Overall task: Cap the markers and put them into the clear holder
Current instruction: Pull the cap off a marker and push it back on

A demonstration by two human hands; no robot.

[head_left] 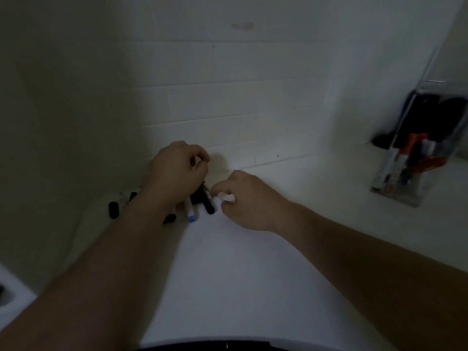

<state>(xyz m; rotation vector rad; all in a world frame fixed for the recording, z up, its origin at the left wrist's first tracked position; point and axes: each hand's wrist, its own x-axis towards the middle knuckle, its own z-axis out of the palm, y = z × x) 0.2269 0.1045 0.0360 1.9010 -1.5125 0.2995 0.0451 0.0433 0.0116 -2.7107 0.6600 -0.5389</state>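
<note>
A small heap of markers (206, 202) and loose black caps lies on the white counter (228, 274) against the tiled wall. One marker there has a blue end (191, 218); a black cap (113, 209) sits apart at the left. My left hand (177, 171) hovers over the heap with curled fingers; what it holds is hidden. My right hand (243, 198) pinches a white marker (225, 198) at the heap's right edge. The clear holder (415, 158) stands far right with several capped markers in it.
A tiled wall (228, 97) rises right behind the heap. A black object fills the upper part of the holder's area. A white edge with a dark opening (5, 295) shows at the lower left. The scene is dim.
</note>
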